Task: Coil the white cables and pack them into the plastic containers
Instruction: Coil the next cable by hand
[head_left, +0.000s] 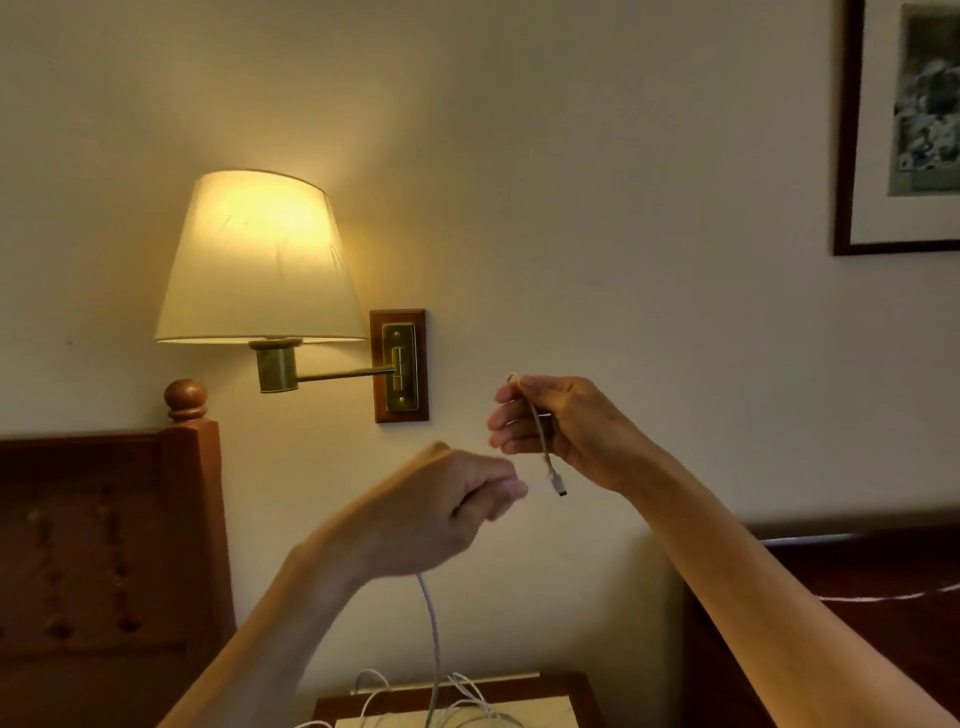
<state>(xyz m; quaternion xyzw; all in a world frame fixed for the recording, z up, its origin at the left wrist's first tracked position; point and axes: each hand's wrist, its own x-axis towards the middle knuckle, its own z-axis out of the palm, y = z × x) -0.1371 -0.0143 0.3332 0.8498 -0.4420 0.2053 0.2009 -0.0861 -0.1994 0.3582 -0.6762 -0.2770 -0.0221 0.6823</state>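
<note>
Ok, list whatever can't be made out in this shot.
- Containers: none in the head view.
- Loose cables on the nightstand: cut off by the bottom edge.
- Left hand: motion-blurred, its grip on the cable unclear.
- Picture: cropped by the right edge.

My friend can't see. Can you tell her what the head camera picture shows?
Two raised hands hold a white cable: the right hand grips it near its plug, the left hand pinches it lower. More cable hangs to a loose pile on a nightstand, beside a lit wall lamp.

a wooden nightstand (571, 691) carries a loose tangle of white cables (467, 696).
</note>
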